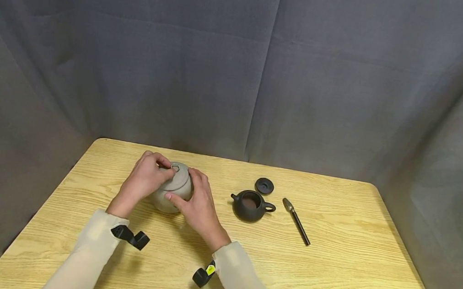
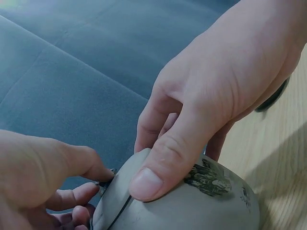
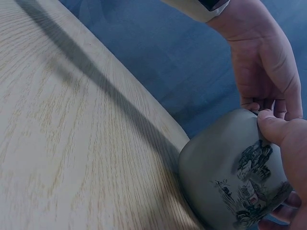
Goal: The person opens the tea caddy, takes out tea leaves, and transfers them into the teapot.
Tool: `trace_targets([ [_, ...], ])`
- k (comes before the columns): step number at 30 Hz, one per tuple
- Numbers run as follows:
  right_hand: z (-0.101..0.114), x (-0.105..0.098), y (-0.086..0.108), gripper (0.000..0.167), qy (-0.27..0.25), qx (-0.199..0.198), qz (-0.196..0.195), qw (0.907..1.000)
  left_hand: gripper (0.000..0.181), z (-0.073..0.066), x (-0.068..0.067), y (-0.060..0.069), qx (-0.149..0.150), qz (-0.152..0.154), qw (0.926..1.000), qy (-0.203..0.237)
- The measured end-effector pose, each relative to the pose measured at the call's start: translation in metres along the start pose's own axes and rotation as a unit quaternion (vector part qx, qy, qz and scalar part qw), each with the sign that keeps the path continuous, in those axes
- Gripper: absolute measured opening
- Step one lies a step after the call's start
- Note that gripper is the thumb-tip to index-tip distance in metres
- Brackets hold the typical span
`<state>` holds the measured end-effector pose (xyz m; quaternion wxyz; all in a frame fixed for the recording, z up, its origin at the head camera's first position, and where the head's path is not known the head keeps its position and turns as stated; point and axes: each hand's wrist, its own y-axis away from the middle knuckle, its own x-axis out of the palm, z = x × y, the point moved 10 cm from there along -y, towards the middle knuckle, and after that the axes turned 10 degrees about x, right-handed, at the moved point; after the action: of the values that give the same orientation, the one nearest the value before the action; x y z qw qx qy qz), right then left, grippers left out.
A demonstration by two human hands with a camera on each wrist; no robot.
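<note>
A grey lidded jar [image 1: 164, 204] with a dark painted landscape stands on the left side of the table. My left hand [image 1: 142, 181] is at the top of its lid [image 1: 178, 182], thumb and fingers pinching the small ring knob [image 1: 175, 167]. The right hand [image 1: 200, 205] grips the jar's right side, thumb across the front near the lid's seam and fingers behind. In the left wrist view, the lid [image 2: 114, 199] sits on the jar body, a dark seam line between them. The right wrist view shows the jar's painted side [image 3: 254, 187]; its lid is mostly hidden there.
Right of the jar stands an open dark teapot [image 1: 249, 214], spout left and handle right. Its round dark lid [image 1: 264, 186] lies behind it. Farther right lies a spoon [image 1: 299, 227] with a black handle. Grey curtains [image 1: 188, 67] surround the wooden table [image 1: 350, 251].
</note>
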<state>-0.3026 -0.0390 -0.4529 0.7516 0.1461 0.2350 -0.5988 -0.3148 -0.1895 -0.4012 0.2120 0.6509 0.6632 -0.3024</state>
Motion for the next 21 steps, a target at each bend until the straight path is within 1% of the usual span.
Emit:
trace_targets([
  [6, 0.001, 0.0, 0.001, 0.084, -0.003, 0.001, 0.002, 1.0, 0.029, 0.002, -0.001, -0.001, 0.009, 0.003, 1.0, 0.003],
  [9, 0.002, 0.0, 0.001, 0.084, -0.004, 0.002, 0.003, 1.0, 0.028, 0.003, -0.001, -0.001, 0.019, 0.006, 0.9998, 0.007],
  [11, 0.002, -0.001, 0.001, 0.084, -0.004, 0.003, 0.003, 1.0, 0.025, 0.003, -0.002, -0.001, 0.033, 0.004, 0.9994, 0.006],
  [15, 0.001, -0.002, 0.001, 0.083, -0.005, 0.005, 0.002, 1.0, 0.012, -0.004, -0.003, -0.001, 0.082, -0.002, 0.9967, -0.001],
  [17, 0.0, -0.002, 0.0, 0.083, -0.005, 0.004, 0.001, 1.0, 0.009, -0.008, -0.004, 0.0, 0.101, -0.005, 0.9948, -0.005],
  [19, 0.0, -0.002, 0.0, 0.082, -0.006, 0.003, 0.002, 1.0, 0.009, -0.01, -0.005, 0.001, 0.111, -0.008, 0.9937, -0.012],
  [21, 0.0, -0.001, 0.0, 0.082, -0.007, 0.004, 0.003, 1.0, 0.009, -0.011, -0.007, 0.002, 0.113, -0.012, 0.9934, -0.017],
])
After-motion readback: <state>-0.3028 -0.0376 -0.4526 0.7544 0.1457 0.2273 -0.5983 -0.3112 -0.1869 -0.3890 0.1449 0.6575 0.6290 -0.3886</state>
